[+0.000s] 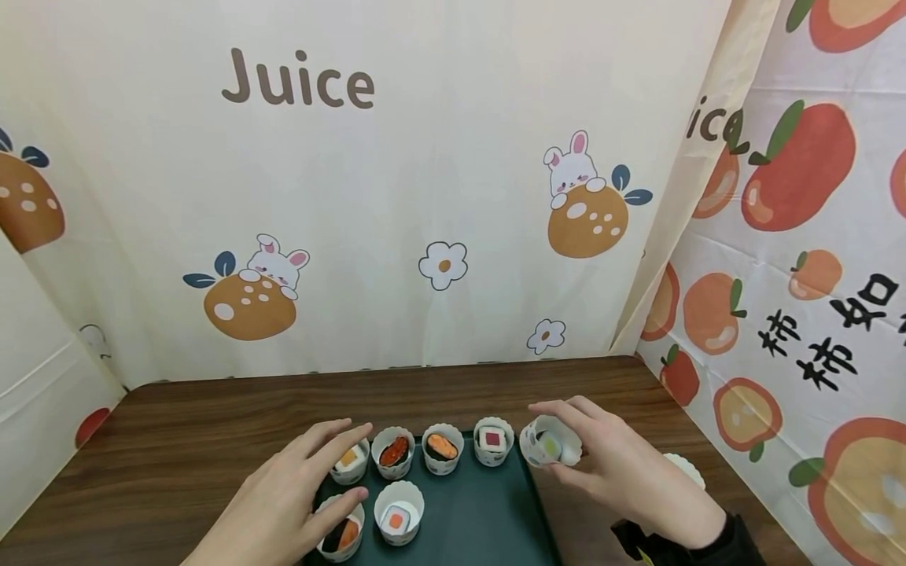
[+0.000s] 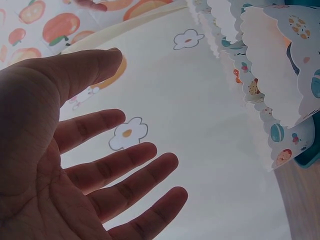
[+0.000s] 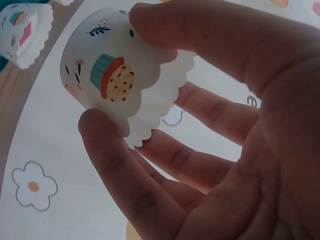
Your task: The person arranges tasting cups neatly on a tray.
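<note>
My right hand (image 1: 612,460) pinches a white paper cupcake cup (image 1: 532,444) between thumb and fingers, just off the tray's right edge. A pale piece with a green patch (image 1: 549,446) lies inside it. Printed cupcakes decorate the cup's side (image 3: 95,65) in the right wrist view. My left hand (image 1: 290,491) hovers over the tray's left side, fingers spread and holding nothing. Near it stand cups with a yellow-topped piece (image 1: 348,458), an orange-topped sushi piece (image 1: 343,537) and a white piece with an orange centre (image 1: 395,519).
A dark green tray (image 1: 481,511) lies on the brown wooden table (image 1: 191,440). Along its back row are cups with red-topped sushi (image 1: 394,452), orange-topped sushi (image 1: 442,447) and a white piece with a red centre (image 1: 491,439). Another white cup (image 1: 685,469) is partly hidden behind the right wrist.
</note>
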Tool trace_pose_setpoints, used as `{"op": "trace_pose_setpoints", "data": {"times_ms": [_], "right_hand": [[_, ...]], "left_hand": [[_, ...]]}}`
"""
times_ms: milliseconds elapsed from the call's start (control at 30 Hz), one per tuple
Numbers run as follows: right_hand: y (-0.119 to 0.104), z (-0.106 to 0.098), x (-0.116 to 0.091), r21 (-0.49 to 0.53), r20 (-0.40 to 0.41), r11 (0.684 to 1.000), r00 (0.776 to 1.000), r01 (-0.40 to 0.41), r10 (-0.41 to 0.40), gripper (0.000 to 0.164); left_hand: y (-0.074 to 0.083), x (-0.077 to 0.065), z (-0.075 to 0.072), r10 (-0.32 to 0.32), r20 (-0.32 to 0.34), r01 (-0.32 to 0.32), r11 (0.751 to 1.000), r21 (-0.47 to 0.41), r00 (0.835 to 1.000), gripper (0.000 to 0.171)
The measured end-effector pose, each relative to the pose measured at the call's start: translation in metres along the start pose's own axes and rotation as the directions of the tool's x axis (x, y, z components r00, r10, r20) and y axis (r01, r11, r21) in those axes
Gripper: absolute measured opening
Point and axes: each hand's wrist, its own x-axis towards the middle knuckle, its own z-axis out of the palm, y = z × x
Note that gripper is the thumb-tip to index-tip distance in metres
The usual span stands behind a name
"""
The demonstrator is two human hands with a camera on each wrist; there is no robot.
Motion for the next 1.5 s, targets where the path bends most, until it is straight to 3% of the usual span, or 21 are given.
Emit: {"op": "trace_pose_setpoints", "data": {"times_ms": [400, 700, 867, 1033, 1167, 1333, 1500], "right_hand": [[-0.005, 0.009, 0.001, 0.062, 0.069, 0.998, 0.998, -0.018, 0.014, 0.060], [-0.007, 0.011, 0.003, -0.012, 0.044, 1.000, 0.999, -0.005, 0.006, 0.062], [-0.008, 0.013, 0.005, 0.005, 0.072, 1.000, 0.997, -0.017, 0.017, 0.063], [-0.010, 0.017, 0.007, 0.024, 0.104, 0.999, 0.994, -0.023, 0.021, 0.063], [-0.014, 0.022, 0.008, 0.031, 0.128, 0.999, 0.992, -0.016, 0.012, 0.065], [-0.018, 0.025, 0.011, 0.065, 0.168, 0.998, 0.986, -0.017, 0.006, 0.070], [-0.022, 0.026, 0.011, 0.092, 0.176, 0.996, 0.984, 0.005, -0.021, 0.074]], "left_hand": [[0.004, 0.002, 0.005, 0.008, -0.003, -0.007, 0.999, 0.041, 1.000, 0.067], [0.020, 0.008, 0.008, 0.048, -0.024, -0.047, 0.998, 0.047, 0.999, 0.062], [0.033, 0.013, 0.010, 0.052, -0.012, -0.052, 0.998, 0.024, 0.999, 0.059], [0.044, 0.018, 0.016, 0.122, -0.045, -0.121, 0.992, 0.016, 0.991, 0.055], [0.047, 0.024, 0.025, 0.179, -0.047, -0.181, 0.982, -0.054, 0.983, 0.053], [0.045, 0.031, 0.044, 0.293, -0.100, -0.303, 0.947, -0.103, 0.951, 0.054], [0.068, 0.035, 0.038, 0.283, -0.029, -0.284, 0.947, -0.150, 0.959, 0.052]]}}
